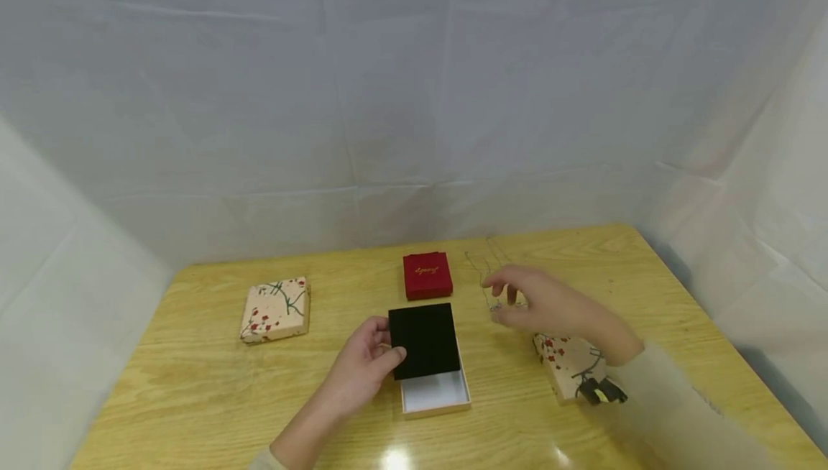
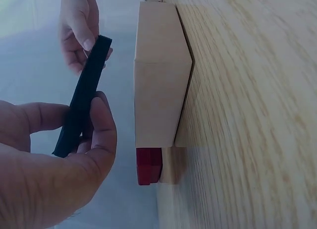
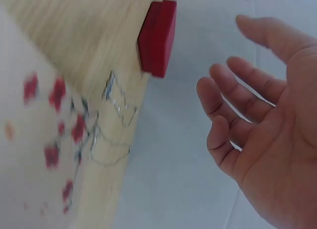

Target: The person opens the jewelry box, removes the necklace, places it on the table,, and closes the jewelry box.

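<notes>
My left hand [image 1: 359, 369] pinches a flat black square pad [image 1: 423, 341] by its left edge, thumb on top. In the left wrist view the pad [image 2: 84, 100] is tilted and held above an open box. That box [image 1: 436, 392] has a white inside, and the pad hides its far part in the head view. My right hand [image 1: 543, 305] hovers with loosely bent fingers and holds nothing. Under and beyond it lie two thin silver necklaces [image 3: 110, 87], partly hidden by the hand in the head view.
A red box [image 1: 428, 276] with gold lettering stands at the back. One cream flower-patterned box [image 1: 274, 310] lies to the left. Another patterned piece [image 1: 569, 366] lies under my right forearm, with a small black and yellow object [image 1: 601, 391] on its near edge.
</notes>
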Demonstrator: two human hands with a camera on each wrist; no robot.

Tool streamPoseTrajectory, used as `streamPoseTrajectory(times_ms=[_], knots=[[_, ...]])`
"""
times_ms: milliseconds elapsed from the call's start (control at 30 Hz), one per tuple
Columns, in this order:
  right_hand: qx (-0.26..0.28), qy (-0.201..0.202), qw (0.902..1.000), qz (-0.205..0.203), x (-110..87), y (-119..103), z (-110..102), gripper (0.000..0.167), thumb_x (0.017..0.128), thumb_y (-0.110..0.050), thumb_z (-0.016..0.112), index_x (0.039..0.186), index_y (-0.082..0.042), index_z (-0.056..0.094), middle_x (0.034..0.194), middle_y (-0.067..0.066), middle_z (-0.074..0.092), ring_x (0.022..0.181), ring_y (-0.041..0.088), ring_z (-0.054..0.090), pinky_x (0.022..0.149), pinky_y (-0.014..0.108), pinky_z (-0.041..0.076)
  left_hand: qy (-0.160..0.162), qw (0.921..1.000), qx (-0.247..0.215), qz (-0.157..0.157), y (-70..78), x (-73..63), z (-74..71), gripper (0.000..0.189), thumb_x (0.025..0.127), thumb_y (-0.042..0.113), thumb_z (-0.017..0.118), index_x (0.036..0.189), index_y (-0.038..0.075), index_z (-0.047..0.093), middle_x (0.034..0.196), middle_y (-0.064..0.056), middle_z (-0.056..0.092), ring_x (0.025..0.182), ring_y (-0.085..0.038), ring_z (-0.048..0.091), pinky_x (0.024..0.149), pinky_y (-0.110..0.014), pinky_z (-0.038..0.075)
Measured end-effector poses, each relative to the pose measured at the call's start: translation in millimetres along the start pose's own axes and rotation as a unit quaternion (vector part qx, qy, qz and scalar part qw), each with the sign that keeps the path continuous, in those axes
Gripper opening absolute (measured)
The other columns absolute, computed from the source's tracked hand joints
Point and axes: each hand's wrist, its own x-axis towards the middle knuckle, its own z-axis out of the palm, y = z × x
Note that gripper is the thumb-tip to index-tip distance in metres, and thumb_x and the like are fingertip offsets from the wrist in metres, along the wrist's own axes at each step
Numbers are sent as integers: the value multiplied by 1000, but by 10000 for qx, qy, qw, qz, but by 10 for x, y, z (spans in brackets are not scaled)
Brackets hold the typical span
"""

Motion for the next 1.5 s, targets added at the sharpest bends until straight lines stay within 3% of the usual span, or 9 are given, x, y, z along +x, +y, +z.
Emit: streamPoseTrajectory(times_ms=[167, 367, 633, 967, 1233, 1500], knots=[[225, 36, 9997, 55, -50, -142, 132, 70, 94, -33, 82, 152, -12, 51, 140, 0, 58, 114, 23, 58, 96, 48, 56, 22, 10000, -38, 5, 3, 10, 17, 43, 101, 5, 66, 139, -6, 50, 114, -14, 70, 100, -24, 67, 82, -32, 56], [404, 27, 9992, -47, -65, -264, 295, 91, 87, -34, 89, 162, -16, 39, 152, 0, 46, 121, 26, 55, 99, 53, 56, 36, 9999, -97, -13, 4, 15, 34, 44, 101, 6, 65, 140, -6, 49, 114, -14, 70, 102, -25, 69, 87, -37, 58], [62, 94, 9999, -45, -21, -363, 512, 111, 77, -45, 96, 166, -26, 31, 161, 0, 39, 133, 28, 55, 109, 48, 51, -24, 9995, -307, -54, -7, 23, 57, 50, 101, 5, 65, 146, -5, 44, 113, -15, 71, 103, -27, 70, 89, -38, 59], [-96, 60, 9999, -98, 0, -418, 620, 110, 78, -50, 94, 165, -18, 34, 163, 1, 37, 141, 24, 50, 114, 47, 47, -201, 9982, -541, -165, -9, 17, 76, 56, 102, 7, 64, 151, -5, 38, 114, -17, 70, 102, -27, 71, 90, -39, 60], [-152, 60, 9998, -133, -16, -406, 649, 106, 80, -54, 91, 163, -18, 36, 161, -5, 38, 134, 14, 52, 114, 42, 47, -279, 9978, -557, -206, -20, 5, 87, 59, 101, 8, 65, 151, -7, 37, 115, -18, 69, 101, -27, 70, 89, -38, 60], [-73, 113, 9998, -119, -51, -419, 616, 105, 80, -51, 92, 163, -17, 37, 159, -6, 40, 128, 13, 55, 109, 43, 52, -52, 9997, -234, -96, -32, -17, 82, 61, 99, 10, 70, 151, -5, 42, 119, -17, 65, 90, -24, 68, 81, -41, 61]])
